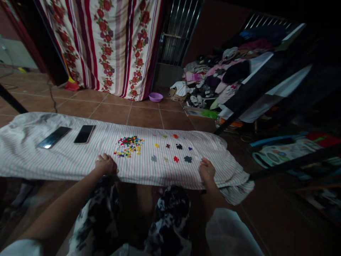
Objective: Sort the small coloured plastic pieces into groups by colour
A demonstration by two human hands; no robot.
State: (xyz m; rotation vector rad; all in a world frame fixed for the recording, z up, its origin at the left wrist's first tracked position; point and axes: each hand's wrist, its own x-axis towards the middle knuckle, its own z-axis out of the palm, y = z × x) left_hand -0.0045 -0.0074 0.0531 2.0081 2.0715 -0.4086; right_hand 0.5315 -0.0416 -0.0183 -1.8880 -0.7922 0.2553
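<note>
My left hand (106,164) rests on the striped cloth (149,174) at its near edge, fingers loosely bent, with nothing seen in it. Just beyond it lies a mixed heap of small coloured beads (129,145). On the right, the fingertips of my right hand (207,170) are pinched together low over the cloth, beside a faint white patch of small pieces (197,157); what they hold is too small to tell. Small single-colour groups lie in rows between the hands, among them dark grey beads (188,159), red beads (176,159), black beads (179,146) and yellow beads (157,145).
Two phones, one dark (54,137) and one with a light edge (84,134), lie on the cloth at left. Beyond are a floral curtain (117,46), a purple basin (156,97) and a pile of clothes (213,78). A dark bar (229,121) slants at right.
</note>
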